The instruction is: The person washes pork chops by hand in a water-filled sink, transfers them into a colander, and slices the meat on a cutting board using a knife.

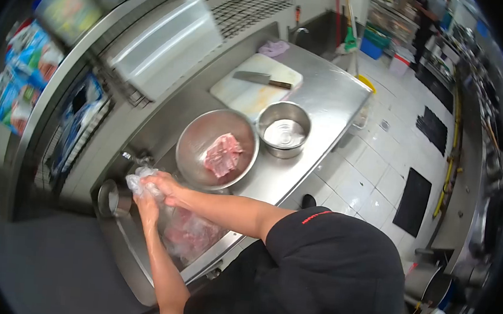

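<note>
Both of my hands are over the sink, wrapped round a bunched clear plastic bag [137,179]. My right hand [166,187] grips it from the side nearer the bowl, while my left hand [147,202] closes on it from below. Under my right forearm, raw meat [189,233] in clear plastic lies in the sink. Beside the sink stands a wide steel bowl [192,146] holding a pink piece of raw meat [223,156]. The bag covers part of my fingers.
A steel pot [284,130] touches the bowl's side. Behind it, a cleaver [260,79] lies on a white cutting board [227,91], near a purple cloth [273,48]. A small pot [113,198] sits by the tap [136,157]. Shelving [89,44] overhangs the left. A person [430,23] stands far back.
</note>
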Demonstrator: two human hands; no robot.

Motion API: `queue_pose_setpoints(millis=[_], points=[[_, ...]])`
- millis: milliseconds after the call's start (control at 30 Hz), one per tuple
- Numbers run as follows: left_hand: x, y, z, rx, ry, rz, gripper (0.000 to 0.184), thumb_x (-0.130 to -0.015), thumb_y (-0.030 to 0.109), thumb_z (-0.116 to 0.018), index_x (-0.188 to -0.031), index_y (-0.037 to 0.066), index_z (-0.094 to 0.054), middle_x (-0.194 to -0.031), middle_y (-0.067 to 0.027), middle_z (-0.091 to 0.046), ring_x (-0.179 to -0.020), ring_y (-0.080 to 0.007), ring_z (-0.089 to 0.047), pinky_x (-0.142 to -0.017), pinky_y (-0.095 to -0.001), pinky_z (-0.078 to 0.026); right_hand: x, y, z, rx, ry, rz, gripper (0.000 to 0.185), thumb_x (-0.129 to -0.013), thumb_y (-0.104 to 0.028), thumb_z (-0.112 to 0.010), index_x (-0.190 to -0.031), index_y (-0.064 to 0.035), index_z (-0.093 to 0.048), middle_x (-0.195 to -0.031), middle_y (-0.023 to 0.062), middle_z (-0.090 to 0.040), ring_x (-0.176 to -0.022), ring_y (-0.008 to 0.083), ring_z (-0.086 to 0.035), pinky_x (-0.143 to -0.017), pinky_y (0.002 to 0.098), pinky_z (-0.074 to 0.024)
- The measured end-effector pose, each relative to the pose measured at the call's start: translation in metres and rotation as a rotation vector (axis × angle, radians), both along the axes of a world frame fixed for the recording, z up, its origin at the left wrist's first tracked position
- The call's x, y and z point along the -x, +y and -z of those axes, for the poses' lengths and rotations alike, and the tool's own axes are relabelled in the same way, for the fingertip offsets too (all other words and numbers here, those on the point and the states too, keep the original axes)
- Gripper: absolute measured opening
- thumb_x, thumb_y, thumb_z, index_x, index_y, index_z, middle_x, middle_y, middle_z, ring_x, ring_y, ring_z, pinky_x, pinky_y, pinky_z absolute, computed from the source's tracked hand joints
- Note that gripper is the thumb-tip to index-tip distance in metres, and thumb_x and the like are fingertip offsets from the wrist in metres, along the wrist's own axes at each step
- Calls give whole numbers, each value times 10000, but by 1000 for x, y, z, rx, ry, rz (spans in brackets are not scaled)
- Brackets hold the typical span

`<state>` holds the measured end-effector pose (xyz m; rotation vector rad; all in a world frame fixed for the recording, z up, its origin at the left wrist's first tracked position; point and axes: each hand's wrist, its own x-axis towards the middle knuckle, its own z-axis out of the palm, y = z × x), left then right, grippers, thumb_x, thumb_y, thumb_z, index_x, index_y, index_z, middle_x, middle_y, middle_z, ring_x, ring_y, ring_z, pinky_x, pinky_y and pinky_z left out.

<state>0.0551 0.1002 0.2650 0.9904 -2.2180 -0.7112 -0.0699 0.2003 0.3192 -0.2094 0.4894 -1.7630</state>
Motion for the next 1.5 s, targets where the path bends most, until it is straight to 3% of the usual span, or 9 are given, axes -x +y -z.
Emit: queue_pose_setpoints(millis=[400,633,733,867,933,1000,1100,1233,1500], points=[[254,226,-143,-155,268,739,783,-893,114,-675,-1550,42,-256,-1559,-122,-352,-1427,-234,-346,-1110,-382,-351,304,193,-44,261,154,482,215,-829,-144,-667,-1009,-27,-654,-968,98,-689,-827,241,-698,-767,392,-594],[393,304,-91,-204,144,815,182,-891,104,-696,-1032,-9,-720,-999,-138,-731,-909,-219,-694,-836,-334,-539,577,405,-43,170,374,1002,231,-858,-218,-633,-1027,-62,-654,-946,102,-663,-864,265,-675,-770,450,-587],[419,322,-66,-134,65,804,166,-895,113,-672,-1000,-6,-723,-979,-139,-726,-908,-247,-697,-825,-343,-532,734,494,48,405,412,788,278,-874,-230,-627,-1126,-114,-621,-1046,78,-660,-951,255,-664,-842,458,-568],[406,326,-46,-225,-3,684,148,-901,131,-678,-952,-1,-721,-915,-144,-719,-833,-278,-690,-764,-363,-528,824,550,139,-325,429,1114,367,-957,-280,-557,-1272,-98,-595,-1263,113,-640,-1148,336,-610,-944,550,-508],[389,318,-36,-155,39,574,150,-906,140,-679,-950,2,-720,-904,-146,-719,-820,-280,-691,-749,-360,-529,789,565,168,-781,507,770,495,-987,-451,-463,-1338,-114,-550,-1365,95,-585,-1280,278,-515,-1073,510,-380],[364,305,-35,-90,98,405,140,-907,132,-671,-941,7,-721,-887,-141,-722,-817,-293,-692,-747,-365,-530,806,546,187,-1163,-64,927,573,-895,-586,-446,-1346,-251,-555,-1307,17,-610,-1278,316,-461,-986,624,-280],[321,260,-15,-165,153,51,166,-902,160,-657,-937,12,-721,-926,-158,-721,-882,-327,-676,-806,-389,-520,774,488,190,-1214,278,826,533,-898,-541,-486,-1284,-187,-585,-1212,49,-640,-1133,338,-550,-905,544,-409],[268,184,-12,110,-178,-330,305,-870,292,-700,-1009,22,-724,-1048,-187,-704,-959,-334,-676,-860,-404,-525,690,383,148,-912,759,692,295,-957,-264,-550,-1172,-68,-604,-1109,90,-655,-847,201,-644,-654,302,-520],[226,129,31,-203,-217,-308,375,-861,346,-725,-1096,54,-725,-1138,-201,-676,-988,-341,-673,-874,-396,-529,454,236,55,-119,1229,142,170,-968,-174,-631,-1043,-23,-658,-898,23,-665,-805,116,-633,-695,265,-510]])
